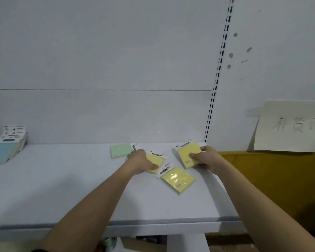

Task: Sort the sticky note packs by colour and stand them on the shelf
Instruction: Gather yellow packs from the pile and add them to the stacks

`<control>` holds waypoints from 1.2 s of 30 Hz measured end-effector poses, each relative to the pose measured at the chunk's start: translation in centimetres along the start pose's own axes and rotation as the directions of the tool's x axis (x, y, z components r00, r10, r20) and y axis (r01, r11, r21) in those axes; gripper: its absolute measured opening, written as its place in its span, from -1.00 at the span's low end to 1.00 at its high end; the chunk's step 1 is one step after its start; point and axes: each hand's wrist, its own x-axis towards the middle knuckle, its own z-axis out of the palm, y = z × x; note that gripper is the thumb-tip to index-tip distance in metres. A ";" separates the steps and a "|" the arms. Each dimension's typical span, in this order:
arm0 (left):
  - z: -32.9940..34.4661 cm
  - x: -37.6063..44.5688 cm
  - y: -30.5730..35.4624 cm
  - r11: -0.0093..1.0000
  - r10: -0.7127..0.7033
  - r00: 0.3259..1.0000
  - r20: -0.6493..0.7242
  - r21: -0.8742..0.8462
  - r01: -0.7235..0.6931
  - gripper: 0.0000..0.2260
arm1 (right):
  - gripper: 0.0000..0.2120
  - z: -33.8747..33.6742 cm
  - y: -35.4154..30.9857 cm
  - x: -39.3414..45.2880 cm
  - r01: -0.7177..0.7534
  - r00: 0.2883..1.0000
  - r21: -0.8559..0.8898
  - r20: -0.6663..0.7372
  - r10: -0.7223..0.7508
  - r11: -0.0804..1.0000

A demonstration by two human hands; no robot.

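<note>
Head view, mid-frame: right hand (205, 157) pinching yellow pack (188, 154), left hand (141, 161) pressing another pack (154, 161); slick wrappers, could easily slide.

Handwritten paper sign (291, 126) — right wall, yellow bin (273, 188)

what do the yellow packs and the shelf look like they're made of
Yellow packs, e.g. the loose one: paper pads in clear glossy plastic film, probably; glare streaks and wrinkles show on the wrap, with a white printed header. Shelf: smooth, matte pale surface with a thin front lip, likely painted metal, though laminate can't be ruled out.
</note>
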 end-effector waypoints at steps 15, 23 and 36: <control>-6.9 -9.1 -6.4 0.669 -0.230 0.961 -0.154 -0.742 0.041 -0.75 | -0.86 10.8 -3.3 -3.8 0.049 0.927 0.372 0.329 -0.180 0.927; -12.5 -15.6 -18.8 0.461 -0.325 0.904 -0.277 -0.881 -0.104 -0.75 | -0.77 22.1 -5.6 -10.1 0.086 0.857 0.422 0.431 -0.283 0.902; -24.2 -24.6 -39.4 0.516 -0.408 0.811 -0.420 -0.839 -0.174 -0.68 | -0.79 42.9 -8.4 -21.9 0.291 0.805 0.248 0.459 -0.376 0.924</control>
